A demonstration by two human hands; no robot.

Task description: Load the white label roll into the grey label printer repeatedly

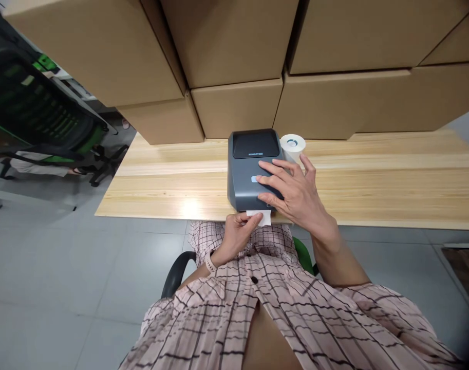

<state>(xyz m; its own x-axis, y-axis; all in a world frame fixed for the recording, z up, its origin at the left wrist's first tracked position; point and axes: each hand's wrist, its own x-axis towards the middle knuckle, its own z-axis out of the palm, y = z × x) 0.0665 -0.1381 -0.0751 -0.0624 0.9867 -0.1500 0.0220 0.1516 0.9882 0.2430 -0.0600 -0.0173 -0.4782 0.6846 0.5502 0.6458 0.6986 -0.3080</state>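
Observation:
A dark grey label printer stands on the wooden table near its front edge. From its front slot hangs a white paper label. My left hand pinches that label between thumb and fingers, just below the printer. My right hand lies on the printer's top with its fingers spread, one fingertip at the light-blue button. Behind the right hand, touching or close to the printer's right side, a white paper roll stands upright, partly hidden by the fingers.
Cardboard boxes are stacked along the back of the wooden table. A black and green office chair stands on the left, with part of a person beyond it. The armrest of my chair is below the table edge.

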